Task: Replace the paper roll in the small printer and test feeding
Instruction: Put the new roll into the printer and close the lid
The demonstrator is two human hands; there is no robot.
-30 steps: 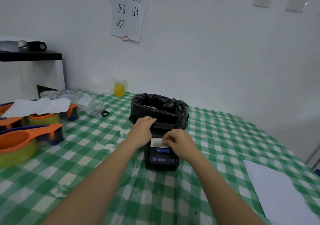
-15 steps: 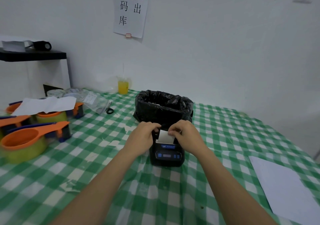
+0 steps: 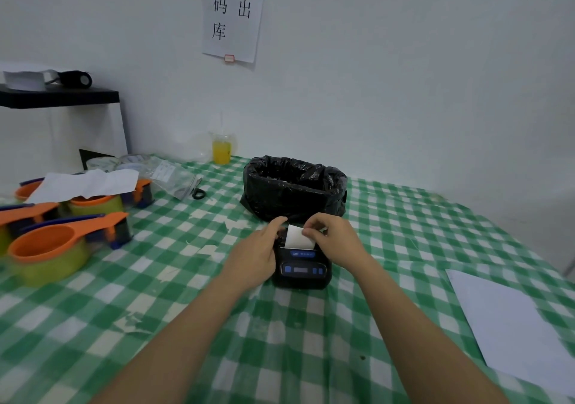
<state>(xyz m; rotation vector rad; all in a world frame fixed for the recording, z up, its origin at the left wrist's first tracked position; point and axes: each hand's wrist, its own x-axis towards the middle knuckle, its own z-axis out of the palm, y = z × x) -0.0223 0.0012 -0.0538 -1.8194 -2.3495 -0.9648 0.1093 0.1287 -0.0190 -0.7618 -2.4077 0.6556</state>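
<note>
A small black printer with blue buttons sits on the green checked tablecloth in the middle of the view. A white paper strip sticks up out of its top slot. My right hand pinches the strip's upper right edge between thumb and fingers. My left hand rests against the printer's left side, fingers curled over its top left corner. The roll inside the printer is hidden.
A bin lined with a black bag stands right behind the printer. Orange and green tape dispensers crowd the left. A cup of yellow drink is by the wall. White paper sheets lie at the right.
The paper strip has come further out of the printer, pulled up by my right hand. My left hand shifted from the top cover to the printer's left side.
</note>
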